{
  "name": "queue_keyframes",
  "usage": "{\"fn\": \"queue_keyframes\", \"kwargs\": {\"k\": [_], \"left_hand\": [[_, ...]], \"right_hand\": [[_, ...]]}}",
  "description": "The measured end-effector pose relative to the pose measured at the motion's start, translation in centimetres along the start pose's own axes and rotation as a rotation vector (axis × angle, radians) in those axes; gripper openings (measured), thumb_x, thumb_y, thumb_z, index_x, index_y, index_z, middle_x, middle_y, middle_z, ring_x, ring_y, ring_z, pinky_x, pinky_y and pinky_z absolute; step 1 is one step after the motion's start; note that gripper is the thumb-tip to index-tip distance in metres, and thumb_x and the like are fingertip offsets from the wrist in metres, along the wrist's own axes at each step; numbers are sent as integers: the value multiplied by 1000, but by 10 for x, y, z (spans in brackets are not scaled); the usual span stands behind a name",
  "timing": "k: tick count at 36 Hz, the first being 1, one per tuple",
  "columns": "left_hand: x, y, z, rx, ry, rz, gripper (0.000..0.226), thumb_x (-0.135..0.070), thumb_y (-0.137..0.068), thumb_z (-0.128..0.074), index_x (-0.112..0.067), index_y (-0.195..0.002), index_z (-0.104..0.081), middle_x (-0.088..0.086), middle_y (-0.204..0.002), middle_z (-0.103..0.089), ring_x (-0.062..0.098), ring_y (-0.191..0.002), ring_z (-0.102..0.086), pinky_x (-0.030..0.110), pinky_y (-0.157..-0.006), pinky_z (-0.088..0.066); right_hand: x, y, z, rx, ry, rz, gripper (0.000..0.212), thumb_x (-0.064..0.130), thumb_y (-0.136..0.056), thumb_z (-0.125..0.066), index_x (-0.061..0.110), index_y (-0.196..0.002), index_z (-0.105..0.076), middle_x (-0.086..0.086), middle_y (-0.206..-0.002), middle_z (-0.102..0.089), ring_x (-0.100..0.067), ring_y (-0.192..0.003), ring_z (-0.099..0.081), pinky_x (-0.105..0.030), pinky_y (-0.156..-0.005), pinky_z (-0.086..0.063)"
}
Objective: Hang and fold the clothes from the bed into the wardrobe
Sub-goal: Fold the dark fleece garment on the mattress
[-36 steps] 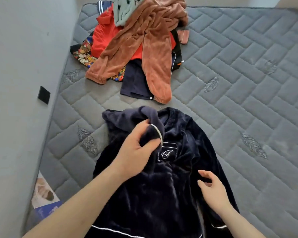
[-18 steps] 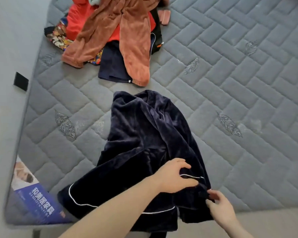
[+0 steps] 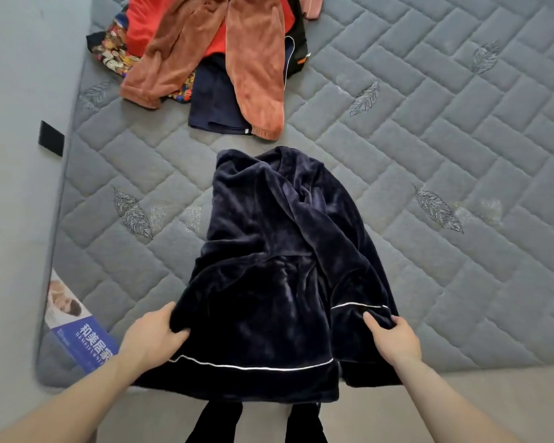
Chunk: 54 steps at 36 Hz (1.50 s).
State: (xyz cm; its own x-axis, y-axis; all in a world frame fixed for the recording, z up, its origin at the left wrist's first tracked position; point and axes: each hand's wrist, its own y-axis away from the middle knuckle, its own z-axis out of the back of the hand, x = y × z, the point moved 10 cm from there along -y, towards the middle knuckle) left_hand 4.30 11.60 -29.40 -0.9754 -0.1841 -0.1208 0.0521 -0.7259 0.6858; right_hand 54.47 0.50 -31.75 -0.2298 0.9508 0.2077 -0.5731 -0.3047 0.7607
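A dark navy velvet top [image 3: 279, 266] with white piping lies lengthwise on the grey quilted mattress [image 3: 445, 155], its hem hanging over the near edge. My left hand [image 3: 154, 335] grips the fabric at its left side. My right hand [image 3: 394, 338] pinches the right side, just under a white-piped cuff. A pile of other clothes [image 3: 211, 49] sits at the far left of the bed, with rust-brown fleece trousers on top of red, patterned and dark pieces.
A grey wall [image 3: 16, 155] runs along the bed's left side, with a small black square [image 3: 51, 142] on it. A blue and white label [image 3: 77, 330] marks the mattress's near-left corner. Beige floor [image 3: 461, 404] and my dark trouser legs show below.
The navy top has been folded over, hiding its chest pocket, and pulled towards the near edge. My left hand let go of the collar and took the left side; my right hand shifted to the right side.
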Motion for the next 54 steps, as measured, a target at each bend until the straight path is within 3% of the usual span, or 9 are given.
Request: {"fn": "queue_keyframes", "kwargs": {"k": [8,18,23,28,35,41,44,49,54], "left_hand": [[-146,100,-7,-172,166,-383,37,-46,-65,-61,-33,-88,-35,-15,-87,-46,14,-78,-57,26,-60,-38],[-200,91,-127,482,-203,-442,57,-43,-84,-64,-21,-133,-47,-2,-133,-41,27,-116,-54,42,-96,-49],[-220,60,-57,93,86,-425,30,-50,-80,-56,-32,-104,-62,-15,-100,-57,11,-94,-59,30,-86,-51],[-222,37,0,-275,188,-434,51,-43,-83,-63,-30,-132,-53,-12,-134,-43,13,-116,-49,33,-99,-44],[-199,2,-98,267,-118,-299,86,-62,-95,-45,-34,-162,1,-6,-168,19,27,-154,19,58,-123,6],[-193,-16,-77,392,186,-270,69,-56,-88,-62,-42,-152,-40,-10,-165,-27,20,-153,-21,42,-124,-21],[-181,-23,-24,209,564,-213,29,-35,-88,-71,-38,-117,-70,-6,-118,-72,6,-102,-67,15,-92,-48],[-128,-22,55,-39,1085,-79,16,-14,-94,-67,-28,-94,-75,-9,-97,-74,7,-91,-64,23,-82,-50],[-81,-14,74,-122,1208,-8,19,-8,-95,-63,-21,-91,-75,-11,-85,-73,9,-88,-63,27,-74,-51]], "right_hand": [[-11,-6,17,-84,144,-5,16,35,-90,-61,20,-84,-66,-16,-111,-65,-43,-114,-53,-40,-86,-43],[-61,-9,34,-128,-106,-147,35,36,-84,-60,4,-99,-62,-16,-93,-63,-36,-91,-56,-41,-82,-46],[-58,-14,12,66,-253,-100,68,41,-76,-81,13,-130,-50,-9,-120,-64,-30,-106,-63,-44,-94,-51],[-50,-12,11,139,-237,-60,48,39,-81,-80,20,-123,-68,4,-107,-73,-21,-97,-69,-36,-82,-52],[-14,10,43,74,-538,-5,20,10,-79,-72,27,-89,-77,-6,-95,-78,-31,-95,-72,-50,-90,-58],[37,69,62,167,-601,177,27,9,-84,-69,33,-93,-75,1,-96,-78,-18,-87,-75,-40,-75,-56],[74,102,63,205,-548,334,30,7,-86,-68,34,-97,-73,5,-98,-77,-15,-91,-73,-39,-80,-56],[150,169,19,283,-332,661,41,12,-76,-68,40,-105,-63,13,-99,-73,-2,-91,-69,-16,-75,-51],[190,209,-76,411,105,965,57,23,-72,-59,39,-126,-51,26,-139,-49,2,-128,-50,-20,-108,-40]]}}
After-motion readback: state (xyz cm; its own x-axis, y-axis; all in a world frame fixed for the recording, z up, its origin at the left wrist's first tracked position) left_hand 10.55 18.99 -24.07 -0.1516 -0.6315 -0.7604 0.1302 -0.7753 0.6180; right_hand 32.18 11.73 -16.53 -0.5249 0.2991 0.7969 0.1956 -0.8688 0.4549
